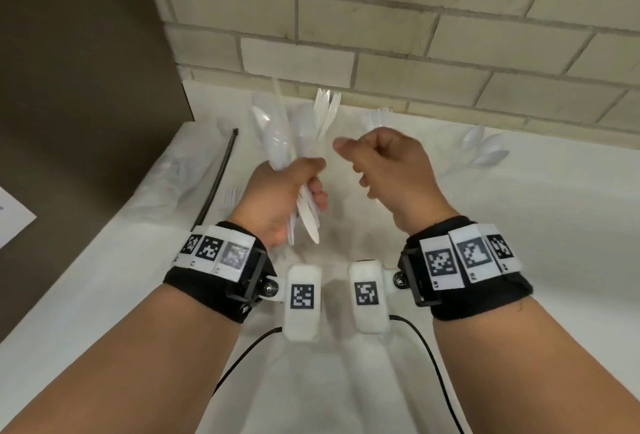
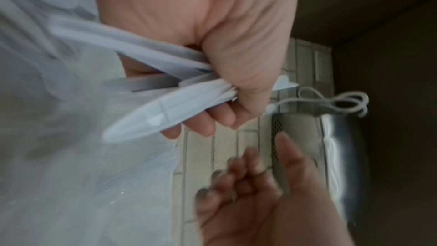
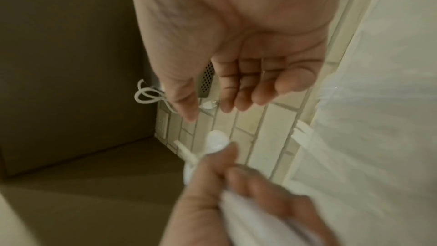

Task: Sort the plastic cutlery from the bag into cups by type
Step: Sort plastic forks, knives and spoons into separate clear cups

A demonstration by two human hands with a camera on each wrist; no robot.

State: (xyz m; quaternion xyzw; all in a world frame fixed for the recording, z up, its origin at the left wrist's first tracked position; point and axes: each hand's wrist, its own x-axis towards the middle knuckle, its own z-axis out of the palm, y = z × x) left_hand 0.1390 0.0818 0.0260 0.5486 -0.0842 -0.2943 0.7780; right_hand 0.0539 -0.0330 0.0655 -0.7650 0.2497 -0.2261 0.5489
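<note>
Left hand (image 1: 277, 198): you grip the cutlery bundle (image 1: 294, 149), long axis pointing 12 o'clock.
Right hand (image 1: 384, 170): yours, loosely curled, holding nothing.

Black cable tie (image 1: 219, 175) lying lengthwise near the white table's (image 1: 121, 295) left edge, pale brick wall (image 1: 415, 35) along its far edge, sheet of paper (image 1: 12, 215) off its left side, coiled white cord (image 2: 335, 102) against the bricks.
</note>
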